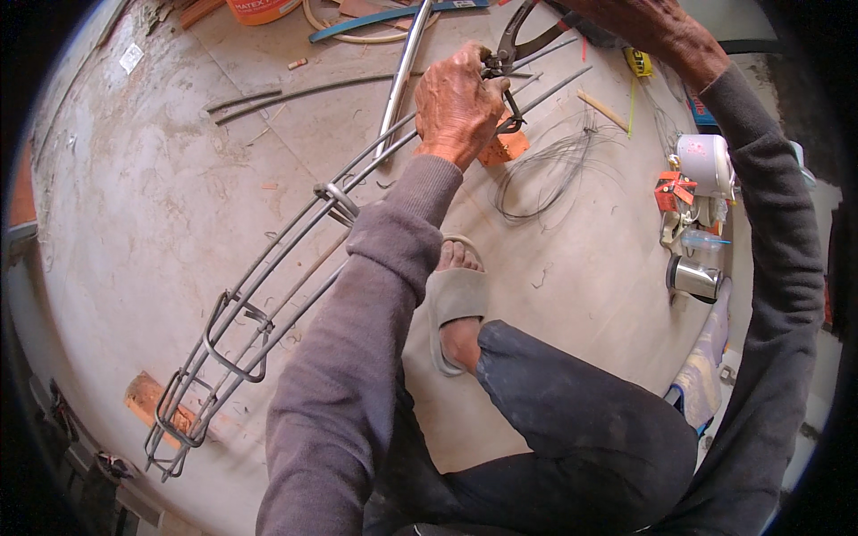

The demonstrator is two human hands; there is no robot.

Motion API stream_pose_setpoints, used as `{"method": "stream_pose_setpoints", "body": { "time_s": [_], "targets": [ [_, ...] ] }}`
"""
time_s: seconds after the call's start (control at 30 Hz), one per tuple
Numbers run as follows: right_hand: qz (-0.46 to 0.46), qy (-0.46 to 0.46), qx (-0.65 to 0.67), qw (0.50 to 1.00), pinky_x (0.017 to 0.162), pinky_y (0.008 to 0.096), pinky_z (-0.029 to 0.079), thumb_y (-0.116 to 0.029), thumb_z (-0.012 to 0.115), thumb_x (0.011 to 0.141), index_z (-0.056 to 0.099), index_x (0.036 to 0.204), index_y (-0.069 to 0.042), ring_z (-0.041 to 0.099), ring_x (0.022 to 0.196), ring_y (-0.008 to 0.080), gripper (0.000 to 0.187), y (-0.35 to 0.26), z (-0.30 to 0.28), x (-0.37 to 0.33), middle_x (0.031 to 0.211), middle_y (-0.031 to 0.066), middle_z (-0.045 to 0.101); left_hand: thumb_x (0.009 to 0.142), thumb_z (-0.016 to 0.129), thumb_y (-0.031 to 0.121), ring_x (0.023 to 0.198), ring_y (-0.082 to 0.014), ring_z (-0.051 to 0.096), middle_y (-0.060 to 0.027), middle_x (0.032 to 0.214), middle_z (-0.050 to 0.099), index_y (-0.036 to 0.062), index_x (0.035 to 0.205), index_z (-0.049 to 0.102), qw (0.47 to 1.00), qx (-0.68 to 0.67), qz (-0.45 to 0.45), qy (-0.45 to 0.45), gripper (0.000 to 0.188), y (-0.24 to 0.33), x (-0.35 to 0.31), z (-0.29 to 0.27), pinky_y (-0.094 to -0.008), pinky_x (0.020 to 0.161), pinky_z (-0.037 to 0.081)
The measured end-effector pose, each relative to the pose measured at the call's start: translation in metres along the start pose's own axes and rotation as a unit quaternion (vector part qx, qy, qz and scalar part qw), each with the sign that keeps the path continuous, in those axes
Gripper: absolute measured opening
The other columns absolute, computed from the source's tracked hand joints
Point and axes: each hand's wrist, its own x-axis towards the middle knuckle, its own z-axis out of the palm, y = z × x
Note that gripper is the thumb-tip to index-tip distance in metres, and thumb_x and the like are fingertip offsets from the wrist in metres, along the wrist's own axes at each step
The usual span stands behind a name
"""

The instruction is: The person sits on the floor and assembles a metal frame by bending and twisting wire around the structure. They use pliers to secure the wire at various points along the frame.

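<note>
A long cage of steel bars [284, 239] with bent stirrups runs slantwise from the lower left up to the top middle. My left hand [460, 107] is closed around it near its far end, beside a stirrup [517, 112]. In my right hand [639, 20], partly cut off by the upper edge, are the handles of a pair of pincers [527, 43]. The pincers' jaws are right by my left fingertips at the bars; whether they bite on wire is too small to tell. A brick piece [506, 148] lies under the far end.
Thin wire [547, 189] lies coiled right of the cage. A metal tube [404, 80] and loose rods [313, 100] are at the back. On the right are a tape measure [638, 62], white pot [704, 163], red box [673, 191] and metal cup [694, 278]. Another brick [147, 399] sits under the near end.
</note>
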Motion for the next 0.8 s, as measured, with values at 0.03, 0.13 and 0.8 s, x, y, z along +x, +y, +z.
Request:
{"method": "stream_pose_setpoints", "body": {
  "time_s": [0.03,0.13,0.8],
  "targets": [
    [0.005,-0.025,0.015,1.000,0.098,0.0354,0.045,-0.020,0.059,0.088,0.061,0.094,-0.019,0.058,0.104,0.0162,0.006,0.000,0.000,-0.001,0.095,-0.0012,0.058,0.081,0.078,0.027,0.079,-0.0304,0.072,-0.0185,0.089,0.073,0.0028,0.107,0.071,1.000,-0.002,-0.010,-0.014,0.036,0.004,0.000,-0.002,-0.0410,0.075,0.056],
    [0.028,-0.057,0.072,0.995,0.096,0.0341,0.045,-0.019,0.057,0.090,0.061,0.094,-0.018,0.060,0.101,0.0166,0.005,-0.003,-0.008,-0.008,0.094,0.0002,0.059,0.079,0.078,0.027,0.081,-0.0322,0.072,-0.0193,0.091,0.073,0.0029,0.109,0.071,1.000,-0.011,0.010,-0.023,0.039,0.003,0.000,-0.003,-0.0410,0.077,0.056],
    [0.251,-0.317,0.427,0.809,0.071,0.0473,0.055,0.006,0.056,0.079,0.072,0.094,0.001,0.070,0.076,0.0375,0.023,-0.036,-0.015,-0.055,0.079,0.0229,0.068,0.076,0.079,0.024,0.085,-0.0363,0.070,-0.0219,0.091,0.069,0.0004,0.099,0.073,0.997,0.006,0.008,-0.075,0.033,0.003,0.001,-0.001,-0.0443,0.083,0.055]
  ]
}}
